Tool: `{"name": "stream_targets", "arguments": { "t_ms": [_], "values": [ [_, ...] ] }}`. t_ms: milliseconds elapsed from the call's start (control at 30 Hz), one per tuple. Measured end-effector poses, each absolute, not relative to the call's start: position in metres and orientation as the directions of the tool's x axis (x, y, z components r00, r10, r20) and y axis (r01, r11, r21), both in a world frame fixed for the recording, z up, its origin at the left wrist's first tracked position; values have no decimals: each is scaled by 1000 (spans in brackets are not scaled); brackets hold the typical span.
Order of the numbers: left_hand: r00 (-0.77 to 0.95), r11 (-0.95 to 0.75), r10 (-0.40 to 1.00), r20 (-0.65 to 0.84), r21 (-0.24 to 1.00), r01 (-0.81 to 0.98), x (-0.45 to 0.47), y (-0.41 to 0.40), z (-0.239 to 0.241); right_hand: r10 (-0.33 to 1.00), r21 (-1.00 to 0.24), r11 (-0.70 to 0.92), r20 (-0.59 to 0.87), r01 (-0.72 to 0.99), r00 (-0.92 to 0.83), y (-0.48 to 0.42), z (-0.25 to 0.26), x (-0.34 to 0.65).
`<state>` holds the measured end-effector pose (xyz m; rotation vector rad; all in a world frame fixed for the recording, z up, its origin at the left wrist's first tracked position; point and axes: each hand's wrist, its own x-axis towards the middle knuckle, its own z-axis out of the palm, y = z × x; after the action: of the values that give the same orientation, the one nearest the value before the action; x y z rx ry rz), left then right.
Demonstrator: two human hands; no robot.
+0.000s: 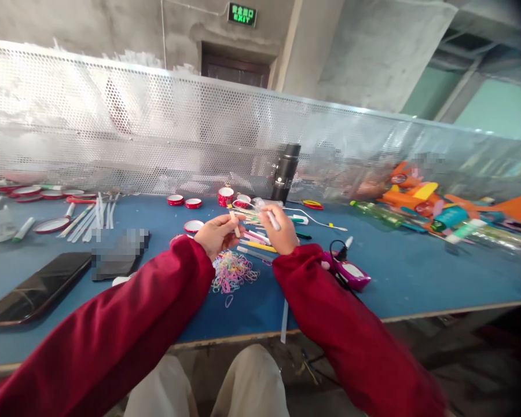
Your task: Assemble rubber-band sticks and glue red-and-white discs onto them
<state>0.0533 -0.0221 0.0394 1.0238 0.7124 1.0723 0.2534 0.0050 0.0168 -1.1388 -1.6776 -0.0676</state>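
Note:
My left hand (217, 233) pinches a short beige stick (234, 223) with a yellowish tip, held upright. A white pen-shaped thing (273, 220) is in my right hand (282, 233), its fingers closed round it; its exact kind is not clear. The two hands are apart, above the middle of the table. Below my left hand lies a loose pile of coloured rubber bands (233, 271). Between and behind the hands are several thin sticks and pens, among them a yellow one (260, 245), partly hidden by the hands.
Red tape rolls (193, 203) and a black cylindrical bottle (286, 174) stand toward the perforated metal panel (156, 127). On the left lie a phone (39, 286) and translucent strips (87, 223). A purple box (351, 272) with a black cable lies right; orange toy parts (410, 200) are farther right.

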Motion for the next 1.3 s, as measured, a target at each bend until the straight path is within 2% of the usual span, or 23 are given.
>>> {"name": "stream_targets", "arguments": {
  "t_ms": [100,233,400,733,1300],
  "values": [
    [334,143,943,-1,905,-401,57,-24,41,532,-467,689,845,554,51,-14,24,238],
    [304,136,952,-13,912,-387,59,-21,39,476,-430,781,879,453,14,-37,23,220],
    [336,70,941,48,942,-328,58,-16,35,443,-357,780,895,513,-52,-43,18,211],
    [359,-10,930,85,979,-205,61,-24,39,387,-298,739,922,604,-18,-42,21,209],
    [355,-6,931,83,977,-213,63,-22,34,390,-264,712,919,650,-54,-40,22,209]
  ]
}}
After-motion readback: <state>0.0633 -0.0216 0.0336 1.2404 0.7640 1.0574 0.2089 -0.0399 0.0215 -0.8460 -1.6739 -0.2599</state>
